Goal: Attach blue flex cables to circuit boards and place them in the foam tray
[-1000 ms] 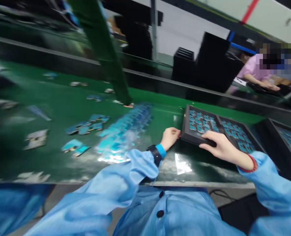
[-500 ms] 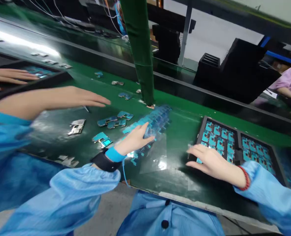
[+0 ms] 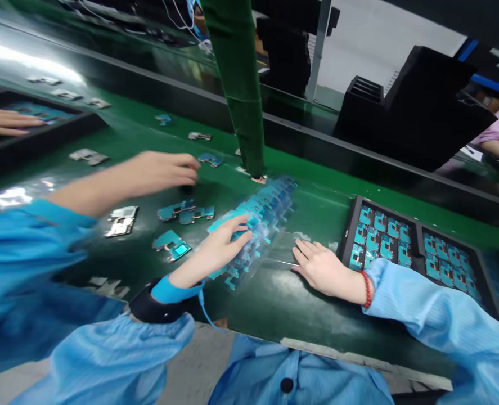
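Note:
My left hand (image 3: 224,244) rests on a layered stack of blue film strips (image 3: 270,197), thumb and fingers apart. My right hand (image 3: 323,269) lies low over the green bench, fingers slightly spread, with its fingertips at the edge of a clear sheet (image 3: 281,256). Just right of that hand stands a black tray (image 3: 418,247) filled with rows of small blue-covered boards. Left of the film stack are loose boards, one with a bright blue square (image 3: 172,245) and others grouped above it (image 3: 185,212).
Another person's hand (image 3: 160,169) reaches over the bench at left, the other lies at a black tray (image 3: 84,126). A green-wrapped post (image 3: 243,101) rises behind the film. Silvery boards (image 3: 122,220) lie at left. Black racks (image 3: 418,107) stand at the back right.
My right hand has moved left from the tray to the clear sheet, which no longer lies flat as before. My left hand stays on the film. The other person's near hand has shifted and curled.

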`<state>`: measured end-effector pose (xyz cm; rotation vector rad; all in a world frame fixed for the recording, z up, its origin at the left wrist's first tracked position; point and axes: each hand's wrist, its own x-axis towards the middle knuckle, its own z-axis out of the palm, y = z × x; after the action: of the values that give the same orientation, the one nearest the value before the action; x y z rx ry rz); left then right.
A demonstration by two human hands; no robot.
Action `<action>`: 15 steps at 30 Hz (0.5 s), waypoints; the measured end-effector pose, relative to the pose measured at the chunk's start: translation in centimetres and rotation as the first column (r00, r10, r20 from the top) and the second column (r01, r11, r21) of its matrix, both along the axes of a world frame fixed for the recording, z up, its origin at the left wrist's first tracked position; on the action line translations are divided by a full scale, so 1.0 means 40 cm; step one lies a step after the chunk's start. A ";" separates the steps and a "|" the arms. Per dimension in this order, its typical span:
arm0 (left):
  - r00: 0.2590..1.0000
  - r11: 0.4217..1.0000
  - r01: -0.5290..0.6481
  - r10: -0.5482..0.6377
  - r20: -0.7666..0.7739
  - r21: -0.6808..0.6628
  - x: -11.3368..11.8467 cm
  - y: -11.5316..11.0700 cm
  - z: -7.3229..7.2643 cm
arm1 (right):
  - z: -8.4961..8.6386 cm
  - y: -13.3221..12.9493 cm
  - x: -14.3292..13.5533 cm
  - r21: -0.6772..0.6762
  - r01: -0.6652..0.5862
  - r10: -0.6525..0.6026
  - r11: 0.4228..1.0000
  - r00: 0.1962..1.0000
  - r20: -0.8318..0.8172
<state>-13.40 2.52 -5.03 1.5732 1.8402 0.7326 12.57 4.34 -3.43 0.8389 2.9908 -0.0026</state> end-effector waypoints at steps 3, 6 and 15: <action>0.997 0.999 0.035 -0.034 -0.063 0.010 0.004 -0.011 0.005 | 0.034 -0.011 0.061 0.018 0.079 -0.081 0.997 0.991 0.108; 0.985 0.997 0.063 -0.056 -0.162 0.035 0.007 -0.028 -0.003 | 0.068 0.006 0.108 0.025 0.210 -0.211 0.977 0.954 0.213; 0.916 0.994 -0.007 0.050 -0.398 0.109 -0.057 0.021 -0.045 | 0.100 0.130 -0.010 -0.204 0.033 -0.029 0.978 0.999 0.026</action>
<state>-15.69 3.37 -6.84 1.8786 2.1470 0.5543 12.18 9.53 0.56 0.8549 2.8909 -0.2946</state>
